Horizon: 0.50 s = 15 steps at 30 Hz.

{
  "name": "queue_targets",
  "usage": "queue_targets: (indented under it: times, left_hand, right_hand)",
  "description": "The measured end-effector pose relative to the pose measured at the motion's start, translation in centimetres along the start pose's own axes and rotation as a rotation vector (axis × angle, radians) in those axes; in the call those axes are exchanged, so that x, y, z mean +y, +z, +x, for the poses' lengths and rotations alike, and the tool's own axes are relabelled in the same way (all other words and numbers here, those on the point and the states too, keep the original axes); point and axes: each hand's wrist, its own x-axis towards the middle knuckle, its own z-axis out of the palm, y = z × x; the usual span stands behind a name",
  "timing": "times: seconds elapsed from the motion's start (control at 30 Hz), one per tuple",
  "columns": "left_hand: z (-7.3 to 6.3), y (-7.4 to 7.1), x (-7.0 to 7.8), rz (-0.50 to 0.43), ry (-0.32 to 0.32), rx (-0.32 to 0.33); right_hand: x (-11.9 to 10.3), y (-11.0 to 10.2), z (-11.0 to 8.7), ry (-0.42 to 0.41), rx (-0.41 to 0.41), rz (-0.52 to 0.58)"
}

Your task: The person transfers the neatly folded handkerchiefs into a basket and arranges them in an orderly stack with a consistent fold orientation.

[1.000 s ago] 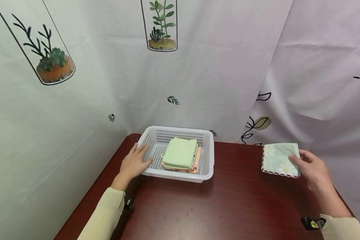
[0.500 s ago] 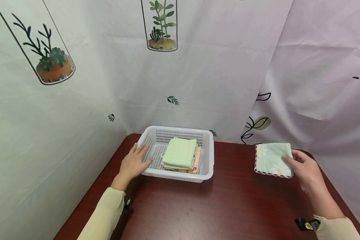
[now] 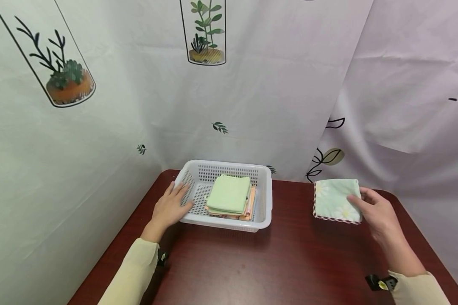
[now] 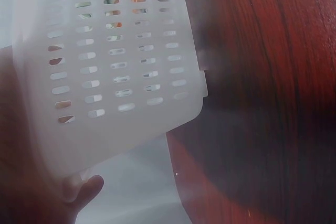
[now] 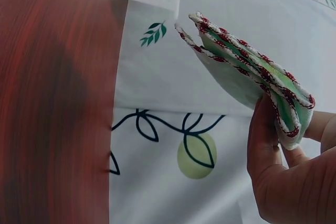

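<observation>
In the head view my right hand [image 3: 379, 214] pinches a folded pale green hand towel [image 3: 336, 200] with daisies, holding it above the table's right side. The right wrist view shows the towel's folded layers and red-and-white stitched edge [image 5: 252, 59] between thumb and fingers. Left of centre stands a white perforated plastic basket [image 3: 265, 203]. A light green folded towel [image 3: 230, 194] tops a small stack inside it, with orange-edged cloth [image 3: 250, 203] showing underneath. My left hand [image 3: 170, 208] rests on the basket's left rim, fingers spread and fairly straight.
The dark red wooden table [image 3: 229, 267] carries the basket near its back edge. Behind hangs a pale curtain [image 3: 267, 97] printed with plants, reaching round the left and right sides. A gap of table separates basket and held towel.
My right hand has moved left with the daisy towel, towards the basket. The left hand, the basket and its stack have not moved.
</observation>
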Motion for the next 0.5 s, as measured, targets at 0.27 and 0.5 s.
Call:
queue_targets:
  times: [0.27,0.5]
  left_hand:
    - [-0.1,-0.1,0.0,-0.004,-0.003,-0.001]
    - [0.0,0.1,0.0,-0.011,0.001,0.0]
  right_hand:
    - [-0.8,1.0,0.2,0.004,-0.011,0.081]
    - [-1.2,1.9,0.4,0.029,-0.007,0.189]
